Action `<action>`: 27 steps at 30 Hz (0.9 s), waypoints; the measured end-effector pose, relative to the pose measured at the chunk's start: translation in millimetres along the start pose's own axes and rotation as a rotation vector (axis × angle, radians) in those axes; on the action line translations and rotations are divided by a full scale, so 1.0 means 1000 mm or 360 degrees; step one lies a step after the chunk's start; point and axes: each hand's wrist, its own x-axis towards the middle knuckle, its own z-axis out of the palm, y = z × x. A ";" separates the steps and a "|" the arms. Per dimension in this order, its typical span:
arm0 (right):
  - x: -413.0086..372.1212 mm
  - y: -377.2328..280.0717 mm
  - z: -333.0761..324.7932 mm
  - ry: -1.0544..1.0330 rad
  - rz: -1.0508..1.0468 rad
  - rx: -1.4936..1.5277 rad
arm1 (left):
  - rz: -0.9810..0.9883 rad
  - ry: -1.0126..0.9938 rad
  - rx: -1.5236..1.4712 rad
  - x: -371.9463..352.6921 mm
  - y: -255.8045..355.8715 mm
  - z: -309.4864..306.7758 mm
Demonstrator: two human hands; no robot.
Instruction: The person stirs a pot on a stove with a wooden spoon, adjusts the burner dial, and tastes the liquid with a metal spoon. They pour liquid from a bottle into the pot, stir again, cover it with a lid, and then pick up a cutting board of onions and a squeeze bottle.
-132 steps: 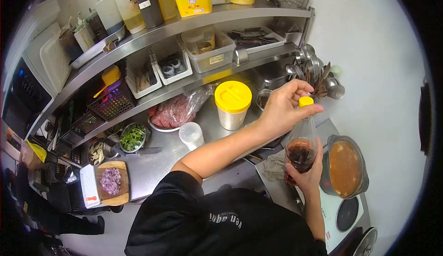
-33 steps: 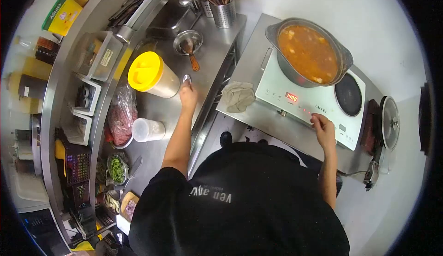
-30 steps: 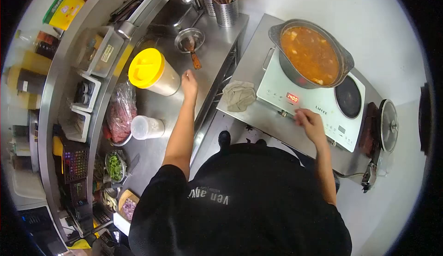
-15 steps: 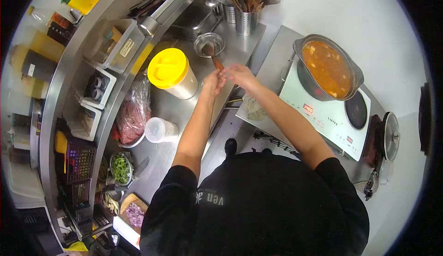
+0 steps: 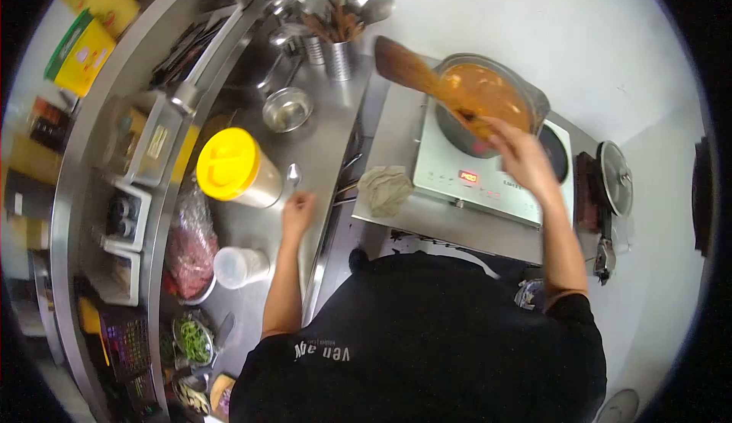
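Observation:
A wooden spatula [image 5: 412, 72] is in my right hand [image 5: 522, 156], its fingers closed round the handle. The blade points up and left, and the tool passes above a dark pot [image 5: 457, 135] of orange-red stew. My left hand [image 5: 297, 211] is low over the steel counter, its fingers curled; whether anything is inside them is hidden. Just beyond it lies a metal spoon [image 5: 293, 173]. Left of that hand stands a tub with a yellow lid [image 5: 227, 164]. Farther back sits a small metal bowl [image 5: 287, 110].
The pot stands on a white induction hob [image 5: 442, 167] with a lit red display. A crumpled cloth [image 5: 385, 190] lies on its bench. Perforated holders [image 5: 338, 61] of utensils stand at the back. Bagged meat [image 5: 191, 259] and a clear container [image 5: 240, 266] are at left, beneath shelves.
My right hand has carried the spatula from the small bowl across to above the pot. My left hand has let go of it and drawn back over the counter. The view has shifted right.

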 end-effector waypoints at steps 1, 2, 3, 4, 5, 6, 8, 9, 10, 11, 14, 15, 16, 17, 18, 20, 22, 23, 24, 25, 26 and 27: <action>-0.011 0.021 -0.030 0.0150 -0.0073 -0.0216 | 0.0016 0.0248 0.0253 0.007 -0.039 -0.001; -0.024 0.022 -0.059 0.0274 -0.0067 -0.0349 | -0.0118 0.0263 0.0575 0.004 -0.048 -0.009; -0.035 0.013 -0.080 0.0287 0.0128 -0.0452 | -0.0161 0.0260 0.0718 0.004 -0.064 -0.012; -0.041 0.023 -0.093 0.0245 0.0082 -0.0680 | -0.0201 0.0257 0.0866 0.007 -0.076 -0.009; -0.045 0.035 -0.106 0.0198 0.0046 -0.0902 | -0.0161 0.0235 0.0867 0.007 -0.071 -0.007; -0.048 0.042 -0.109 0.0227 0.0086 -0.0905 | -0.0220 0.0090 0.1042 0.009 -0.062 -0.007; -0.041 0.060 -0.103 0.0000 -0.0072 -0.1177 | -0.0236 -0.0063 0.1216 0.010 -0.043 -0.002; -0.033 0.076 -0.095 -0.0062 -0.0005 -0.1327 | -0.0323 0.0048 0.1261 0.010 -0.035 0.002; -0.028 0.075 -0.087 -0.0054 -0.0105 -0.1293 | -0.0417 0.0161 0.1302 0.009 -0.030 0.008; -0.018 0.091 -0.076 -0.0095 -0.0063 -0.1411 | -0.0389 0.0155 0.1295 0.011 -0.031 0.012; 0.010 0.111 -0.049 -0.0225 -0.0074 -0.1463 | -0.0632 0.0076 0.1002 0.021 -0.043 0.015; 0.016 0.112 -0.045 -0.0223 -0.0086 -0.1460 | -0.0638 0.0086 0.1002 0.024 -0.049 0.018; 0.022 0.112 -0.042 -0.0220 -0.0100 -0.1493 | -0.0633 0.0058 0.1086 0.026 -0.055 0.021; 0.028 0.115 -0.038 -0.0222 -0.0117 -0.1524 | -0.0634 0.0027 0.1170 0.023 -0.055 0.023; 0.035 0.123 -0.031 -0.0139 -0.0159 -0.1523 | -0.0654 0.0035 0.1169 0.020 -0.055 0.025; 0.048 0.132 -0.027 -0.0109 -0.0190 -0.1537 | -0.0701 0.0059 0.1009 0.014 -0.054 0.030; 0.063 0.144 -0.023 -0.0071 -0.0217 -0.1550 | -0.0613 0.0095 0.0873 0.004 -0.050 0.030; 0.072 0.153 -0.021 -0.0020 -0.0268 -0.1564 | -0.0509 0.0119 0.0735 0.000 -0.047 0.031; 0.081 0.161 -0.021 0.0029 -0.0319 -0.1579 | -0.0518 0.0129 0.0735 -0.007 -0.034 0.031; 0.090 0.169 -0.022 0.0025 -0.0333 -0.1576 | -0.0422 0.0239 0.0643 -0.015 -0.021 0.032; 0.098 0.172 -0.024 0.0044 -0.0325 -0.1588 | -0.0328 0.0347 0.0552 -0.019 -0.018 0.034; 0.103 0.176 -0.026 0.0062 -0.0318 -0.1601 | -0.0343 0.0355 0.0551 -0.021 -0.016 0.034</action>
